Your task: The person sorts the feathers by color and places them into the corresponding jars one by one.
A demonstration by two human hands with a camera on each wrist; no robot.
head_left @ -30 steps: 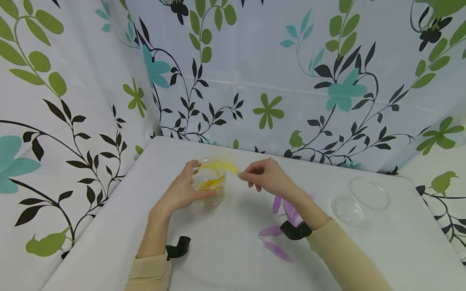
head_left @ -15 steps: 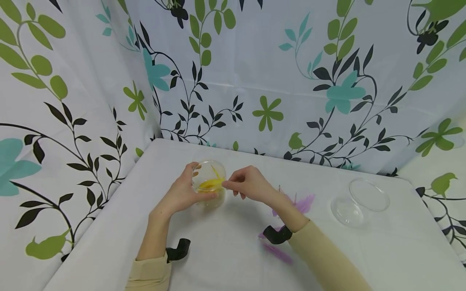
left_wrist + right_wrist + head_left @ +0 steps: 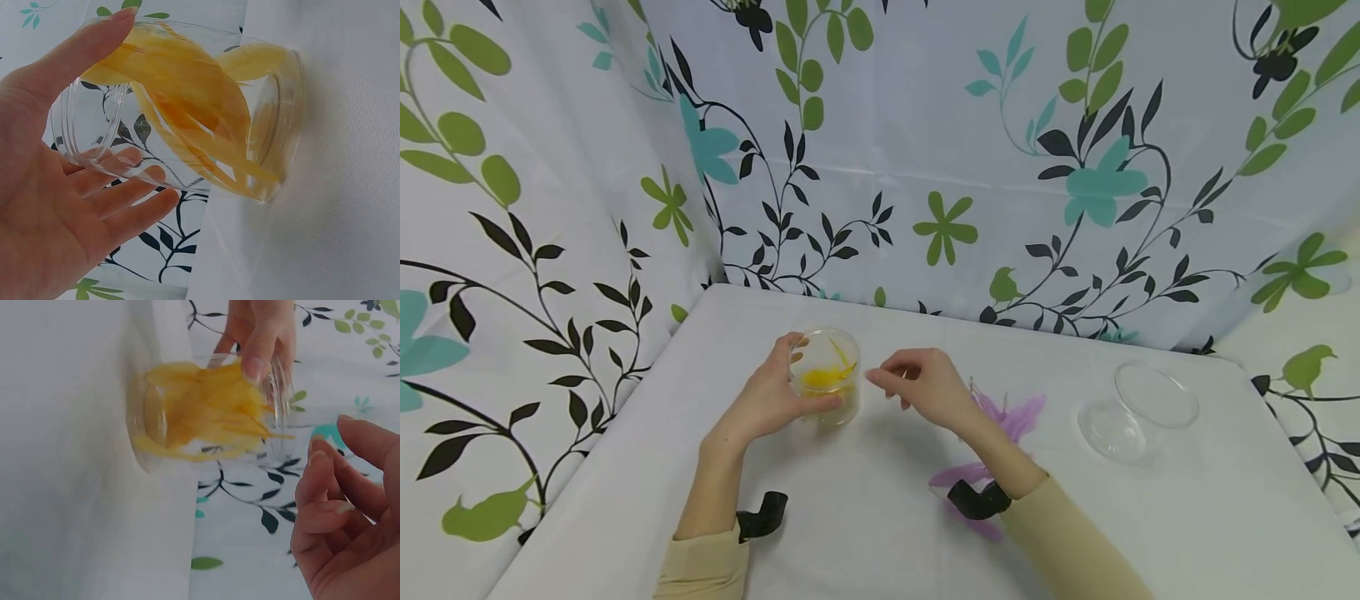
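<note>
Clear jar: being gripped by the left hand, thumb curled round the near side and fingers round the far side; its open mouth is being turned toward the head camera. Whether its base is resting on the cloth cannot be told.

Yellow feathers: being held inside the jar, gathered mostly in its lower part and pressed against its wall, one strand being propped upward toward the mouth.

Right hand: being held just to the right of the jar's rim, apart from it; its fingers are being kept loosely curled, and a small gap is being shown between the thumb tip and the index tip in the right wrist view. The yellow feathers are accordingly being placed to the left of this hand, and within the left hand's grip.

Purple feathers: being laid on the white cloth to the right of the jar and nearer the person, partly covered by the right forearm.

Clear shallow piece and clear ring-edged piece: being kept well apart from the jar, far to its right, overlapping in the head view.

Patterned curtain: being hung beyond the jar.
</note>
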